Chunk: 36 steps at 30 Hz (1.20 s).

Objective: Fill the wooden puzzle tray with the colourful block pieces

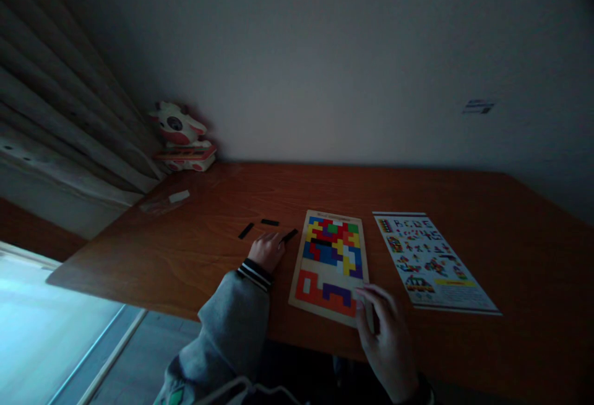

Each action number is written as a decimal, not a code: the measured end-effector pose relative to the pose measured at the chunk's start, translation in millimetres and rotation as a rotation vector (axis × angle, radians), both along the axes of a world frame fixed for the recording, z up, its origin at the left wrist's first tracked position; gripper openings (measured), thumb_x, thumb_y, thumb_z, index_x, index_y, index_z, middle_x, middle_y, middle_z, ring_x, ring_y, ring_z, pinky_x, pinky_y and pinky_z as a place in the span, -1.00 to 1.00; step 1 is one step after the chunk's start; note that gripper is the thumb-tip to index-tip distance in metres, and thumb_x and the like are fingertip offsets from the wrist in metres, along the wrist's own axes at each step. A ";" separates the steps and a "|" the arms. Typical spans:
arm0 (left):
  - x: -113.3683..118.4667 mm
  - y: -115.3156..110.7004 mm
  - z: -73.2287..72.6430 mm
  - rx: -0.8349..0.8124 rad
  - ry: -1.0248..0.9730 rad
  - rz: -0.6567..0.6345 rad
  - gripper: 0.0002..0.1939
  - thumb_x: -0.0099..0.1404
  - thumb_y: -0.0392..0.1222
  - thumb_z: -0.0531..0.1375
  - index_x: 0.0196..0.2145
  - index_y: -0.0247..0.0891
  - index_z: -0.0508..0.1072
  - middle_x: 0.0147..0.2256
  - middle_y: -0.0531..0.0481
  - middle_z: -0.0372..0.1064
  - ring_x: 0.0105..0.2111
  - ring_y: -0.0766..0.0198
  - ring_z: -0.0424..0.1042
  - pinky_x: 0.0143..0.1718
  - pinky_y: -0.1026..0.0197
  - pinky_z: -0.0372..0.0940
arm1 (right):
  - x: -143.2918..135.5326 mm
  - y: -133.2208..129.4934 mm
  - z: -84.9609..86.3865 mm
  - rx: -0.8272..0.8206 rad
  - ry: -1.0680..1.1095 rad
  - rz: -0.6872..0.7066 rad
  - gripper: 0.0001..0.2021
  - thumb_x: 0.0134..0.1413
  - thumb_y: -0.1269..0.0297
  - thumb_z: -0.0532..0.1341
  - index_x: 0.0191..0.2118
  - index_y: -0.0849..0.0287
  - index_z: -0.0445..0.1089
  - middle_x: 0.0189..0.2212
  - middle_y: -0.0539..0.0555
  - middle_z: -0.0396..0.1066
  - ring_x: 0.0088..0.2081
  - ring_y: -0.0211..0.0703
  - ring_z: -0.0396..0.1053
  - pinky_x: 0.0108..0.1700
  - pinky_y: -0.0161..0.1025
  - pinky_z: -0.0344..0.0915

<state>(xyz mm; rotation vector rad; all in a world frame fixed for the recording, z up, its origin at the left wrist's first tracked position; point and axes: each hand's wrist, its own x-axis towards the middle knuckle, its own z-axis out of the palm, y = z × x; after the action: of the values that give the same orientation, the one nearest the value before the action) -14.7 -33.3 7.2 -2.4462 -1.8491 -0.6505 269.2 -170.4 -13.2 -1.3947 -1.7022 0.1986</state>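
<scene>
My left hand [266, 251] is at the left of the wooden puzzle board, its fingertips closed on one end of a black bar-shaped block [290, 235]. Two more black bars, one slanted [245, 230] and one lying crosswise [270, 222], rest on the table beyond that hand. Coloured blocks fill the upper part of the puzzle board [320, 270]; orange and purple ones lie along its lower end, with bare wood between. Over the board's lower right corner is my right hand [387, 337], thumb and forefinger apart, no block visible between them.
A printed pattern sheet [434, 263] lies right of the board. At the far left stand a cow-shaped toy [180, 136] and, nearer, a clear plastic wrapper [160, 205] with a white label. A curtain [69, 108] hangs on the left, and a wall [334, 71] backs the brown table [208, 244].
</scene>
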 end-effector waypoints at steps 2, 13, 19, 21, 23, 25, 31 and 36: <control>-1.4 -0.3 0.0 -0.002 -0.005 -0.014 -0.73 0.22 -0.32 0.15 -0.15 -0.20 0.55 -0.26 -0.08 0.56 -0.23 0.13 0.55 -0.13 0.17 0.45 | 0.4 -0.2 -0.1 -0.002 0.000 -0.004 -0.79 0.30 0.21 0.12 -0.01 0.07 0.36 -0.05 0.18 0.36 0.00 0.07 0.36 0.02 0.10 0.36; -4.8 -2.5 -1.2 0.024 -0.170 -0.041 -0.77 0.25 -0.30 0.19 -0.16 -0.16 0.56 -0.18 -0.02 0.57 -0.19 0.17 0.55 -0.09 0.16 0.47 | -0.3 -0.4 3.6 -0.027 0.004 -0.021 -0.78 0.30 0.17 0.10 -0.03 0.07 0.37 -0.05 0.18 0.37 -0.01 0.07 0.39 0.01 0.09 0.39; 14.7 -31.1 15.2 0.070 -0.336 -0.037 -0.66 0.41 -0.23 0.08 0.10 -0.21 0.42 -0.14 -0.08 0.51 -0.29 0.30 0.54 -0.21 0.30 0.48 | 0.4 0.2 3.5 -0.012 0.006 -0.007 -0.80 0.29 0.20 0.12 -0.04 0.07 0.37 -0.05 0.18 0.37 -0.01 0.06 0.39 0.01 0.08 0.39; 28.9 -46.0 16.6 0.035 -0.464 -0.119 -0.74 0.41 -0.24 0.10 -0.03 -0.21 0.51 -0.18 -0.07 0.50 -0.32 0.33 0.54 -0.28 0.35 0.47 | 0.3 0.4 3.6 -0.013 0.011 -0.007 -0.81 0.29 0.21 0.12 -0.04 0.07 0.37 -0.05 0.18 0.37 -0.02 0.05 0.39 0.00 0.07 0.40; 43.6 -58.4 15.6 -0.002 -0.490 -0.196 -0.79 0.39 -0.26 0.12 -0.16 -0.20 0.57 -0.22 -0.06 0.51 -0.28 0.31 0.54 -0.25 0.34 0.47 | 0.0 0.6 3.8 -0.010 0.014 -0.008 -0.81 0.30 0.21 0.11 -0.05 0.08 0.37 -0.06 0.18 0.36 -0.03 0.04 0.39 -0.01 0.07 0.40; 55.7 -65.7 13.6 -0.017 -0.457 -0.236 -0.81 0.37 -0.26 0.15 -0.19 -0.19 0.59 -0.24 -0.06 0.52 -0.25 0.27 0.54 -0.20 0.28 0.47 | -0.4 1.0 4.0 -0.003 0.013 -0.011 -0.81 0.29 0.22 0.11 -0.05 0.08 0.37 -0.07 0.18 0.36 -0.03 0.04 0.39 -0.01 0.07 0.40; 65.6 -65.5 8.5 -0.047 -0.351 -0.319 -0.81 0.36 -0.24 0.18 -0.14 -0.15 0.58 -0.22 -0.07 0.56 -0.22 0.17 0.51 -0.12 0.11 0.39 | -0.9 1.3 4.9 0.011 0.018 -0.023 -0.82 0.29 0.21 0.12 -0.07 0.08 0.38 -0.08 0.16 0.37 -0.05 0.03 0.40 -0.02 0.05 0.40; 62.1 -64.6 5.6 -0.030 -0.211 -0.290 -0.78 0.28 -0.16 0.29 -0.10 -0.08 0.57 -0.16 -0.06 0.53 -0.17 0.09 0.45 -0.13 0.02 0.33 | -0.9 0.8 5.1 0.008 0.016 -0.017 -0.84 0.29 0.25 0.12 -0.07 0.07 0.37 -0.08 0.17 0.36 -0.05 0.02 0.39 -0.03 0.04 0.41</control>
<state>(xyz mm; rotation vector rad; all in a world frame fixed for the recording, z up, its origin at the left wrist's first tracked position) 47.4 -97.9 12.7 -2.7923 -1.5828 -0.9326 268.2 -169.5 -8.1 -1.3973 -1.6761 0.1925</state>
